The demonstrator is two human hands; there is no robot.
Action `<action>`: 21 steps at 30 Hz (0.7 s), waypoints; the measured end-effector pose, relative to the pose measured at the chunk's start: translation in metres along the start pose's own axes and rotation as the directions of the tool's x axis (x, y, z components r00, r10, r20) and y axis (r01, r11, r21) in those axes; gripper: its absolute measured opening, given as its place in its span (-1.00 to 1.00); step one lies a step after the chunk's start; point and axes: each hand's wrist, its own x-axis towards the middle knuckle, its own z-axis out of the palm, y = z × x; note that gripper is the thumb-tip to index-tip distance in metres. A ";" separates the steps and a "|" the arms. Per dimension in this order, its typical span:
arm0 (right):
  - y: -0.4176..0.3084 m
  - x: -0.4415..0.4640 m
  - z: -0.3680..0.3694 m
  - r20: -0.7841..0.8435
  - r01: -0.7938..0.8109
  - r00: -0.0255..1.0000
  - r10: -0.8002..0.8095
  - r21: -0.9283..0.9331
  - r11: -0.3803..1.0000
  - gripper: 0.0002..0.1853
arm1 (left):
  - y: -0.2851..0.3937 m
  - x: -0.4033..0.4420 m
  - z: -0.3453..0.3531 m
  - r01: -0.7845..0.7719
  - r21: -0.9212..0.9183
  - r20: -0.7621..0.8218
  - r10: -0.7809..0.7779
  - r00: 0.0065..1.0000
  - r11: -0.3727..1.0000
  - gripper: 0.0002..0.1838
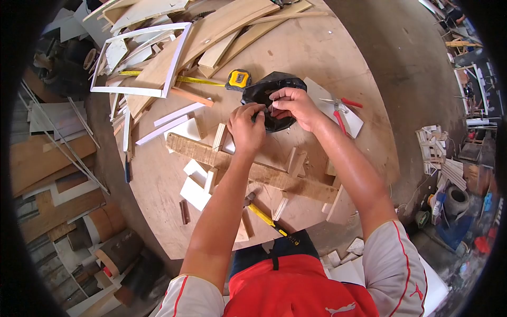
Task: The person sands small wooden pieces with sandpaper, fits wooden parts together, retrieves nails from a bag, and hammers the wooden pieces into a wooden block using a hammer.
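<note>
A black plastic bag [277, 82] lies with its mouth spread on the wooden table, and both hands are over it. My left hand [247, 127] is closed at the bag's near left edge, its fingertips against the black plastic. Over the opening, my right hand [297, 108] is closed in a pinch; something thin and small shows at its fingertips, too small to name. The bag's contents are mostly hidden by my fingers. Left of the bag sits a yellow tape measure [238, 79] with its blade pulled out. Red-handled pliers [340, 109] rest on a white board to the right.
A long wooden plank [253, 170] with short wood blocks lies nearer my body. Below it is a yellow-handled hammer [266, 217]. A white frame [163, 91] and stacked boards [227, 24] cover the table's far left. Scrap wood [63, 174] lies on the left floor.
</note>
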 end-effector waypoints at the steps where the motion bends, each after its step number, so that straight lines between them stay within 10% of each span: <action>1: -0.002 -0.003 0.002 0.003 0.009 1.000 -0.009 -0.004 1.000 -0.76 | 0.001 -0.002 -0.004 -0.019 -0.023 -0.011 0.019 1.000 1.000 -0.74; 13: 0.012 -0.129 0.124 -0.024 0.355 0.931 -0.363 -0.159 0.921 -0.84 | -0.002 -0.107 -0.166 -0.030 -0.550 -0.032 0.014 0.999 0.835 -0.75; 21: 0.177 -0.254 0.249 -0.208 0.372 0.853 -0.478 -0.399 0.838 -0.87 | -0.149 -0.251 -0.264 0.013 -0.430 0.287 0.123 0.950 0.903 -0.58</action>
